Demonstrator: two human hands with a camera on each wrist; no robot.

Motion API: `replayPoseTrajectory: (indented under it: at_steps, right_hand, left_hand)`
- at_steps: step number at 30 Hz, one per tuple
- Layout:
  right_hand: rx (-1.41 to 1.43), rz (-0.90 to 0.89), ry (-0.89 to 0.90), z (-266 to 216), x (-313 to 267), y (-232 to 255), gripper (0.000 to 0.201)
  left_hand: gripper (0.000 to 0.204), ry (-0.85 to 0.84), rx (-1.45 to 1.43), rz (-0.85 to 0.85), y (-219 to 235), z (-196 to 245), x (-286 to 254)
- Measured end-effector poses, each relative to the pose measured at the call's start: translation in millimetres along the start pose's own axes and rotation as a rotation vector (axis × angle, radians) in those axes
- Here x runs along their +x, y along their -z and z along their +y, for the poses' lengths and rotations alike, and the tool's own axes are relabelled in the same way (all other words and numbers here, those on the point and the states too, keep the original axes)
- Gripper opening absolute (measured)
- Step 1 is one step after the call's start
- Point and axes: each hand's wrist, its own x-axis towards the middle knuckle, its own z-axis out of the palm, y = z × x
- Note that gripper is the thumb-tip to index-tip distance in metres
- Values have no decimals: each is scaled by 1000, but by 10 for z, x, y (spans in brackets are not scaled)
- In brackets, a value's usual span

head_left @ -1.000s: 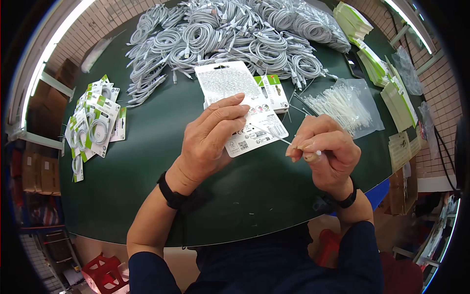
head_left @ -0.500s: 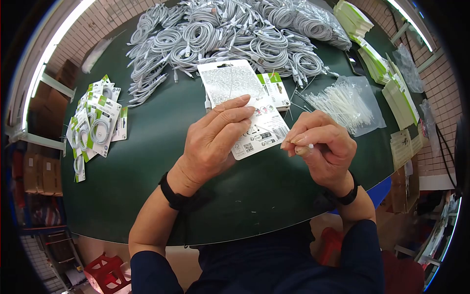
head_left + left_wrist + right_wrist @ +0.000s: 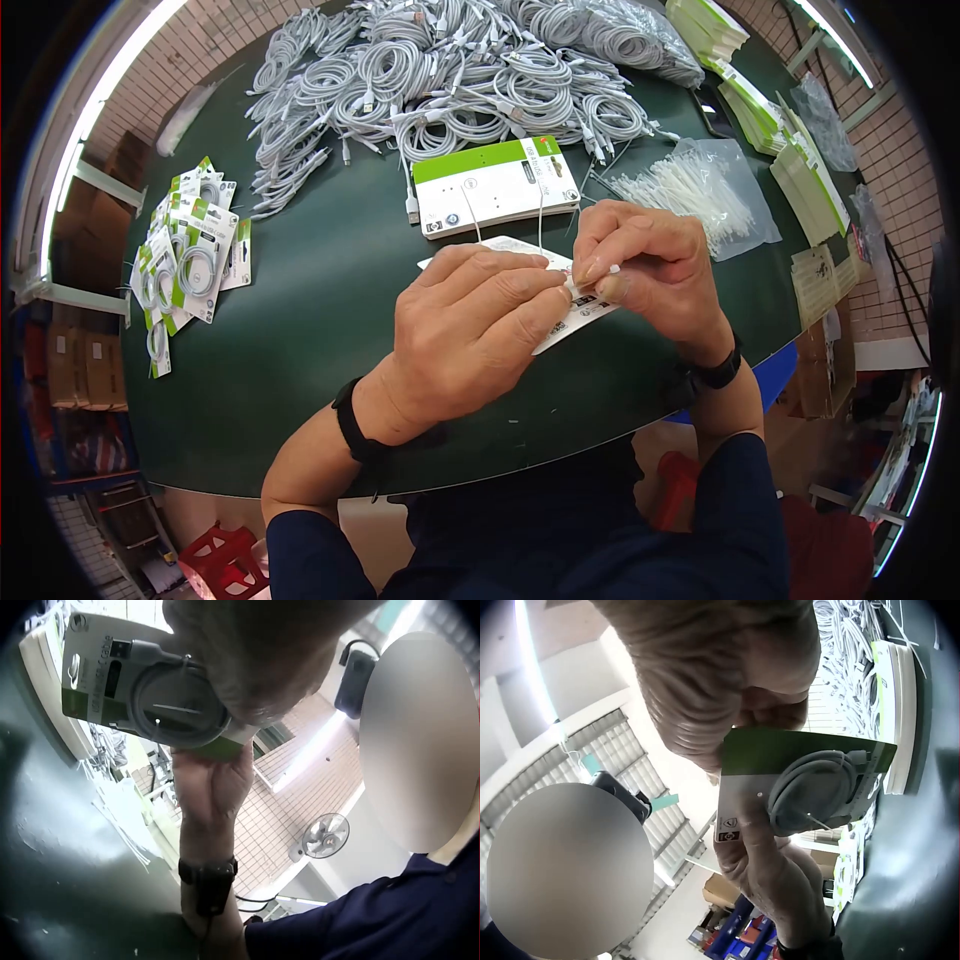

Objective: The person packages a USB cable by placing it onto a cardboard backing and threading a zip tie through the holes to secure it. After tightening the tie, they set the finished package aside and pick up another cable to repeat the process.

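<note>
My left hand (image 3: 470, 330) grips a white-and-green packaging card (image 3: 578, 318), fingers across its printed back and thumb on its front. The card is tilted up off the table, and the left hand hides much of it. A coiled grey USB cable (image 3: 774, 796) lies against the card's front in the right wrist view; the left wrist view also shows the coil (image 3: 139, 701). Thin white tie ends (image 3: 541, 215) stick up past the card's far edge. My right hand (image 3: 655, 265) pinches a small white cable tie head (image 3: 613, 269) at the card's back, close to the left fingertips.
Beyond the hands lies a stack of flat cards (image 3: 500, 200). A large heap of coiled grey cables (image 3: 400, 75) covers the back. At the right are a bag of white cable ties (image 3: 700, 200) and more card stacks (image 3: 805, 190). Packed cables (image 3: 195, 255) pile up at the left.
The card has tipped from facing up to steeply tilted and come nearer, uncovering the stack behind. My left hand has moved right, and the right fingers now meet it at the card's back.
</note>
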Motion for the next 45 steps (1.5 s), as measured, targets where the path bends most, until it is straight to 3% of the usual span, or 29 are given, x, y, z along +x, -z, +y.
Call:
replayPoseTrajectory:
  at_steps: [2,5,8,9,12,21,25,31,40,45]
  right_hand:
    - [67,-36,7,66,-25,31,18]
    - [185,172,25,35,-40,-111,35]
    - [-155,404,243,92,-6,-166,42]
    - [-338,402,320,105,11,-129,37]
    - [-873,256,484,111,24,-69,38]
    - [-1113,49,519,207,33,-298,38]
    - [-1055,133,550,235,22,-277,38]
    - [-1008,207,583,220,23,-235,38]
    - [-937,212,613,180,18,-266,30]
    - [-840,135,640,153,-8,-289,30]
  left_hand:
    - [20,94,-122,23,-24,51,16]
    - [9,284,-333,80,-34,91,12]
    - [15,726,-534,149,23,113,-11]
    - [20,821,-624,130,62,97,23]
    - [24,941,-878,282,-46,-30,-10]
    - [28,1007,-1072,214,-184,-110,-173]
    - [21,945,-1035,218,-141,-15,-90]
    - [33,834,-971,156,-107,61,-54]
    - [34,944,-1206,269,-119,-26,-83]
    - [35,951,-1158,271,-128,-71,-108]
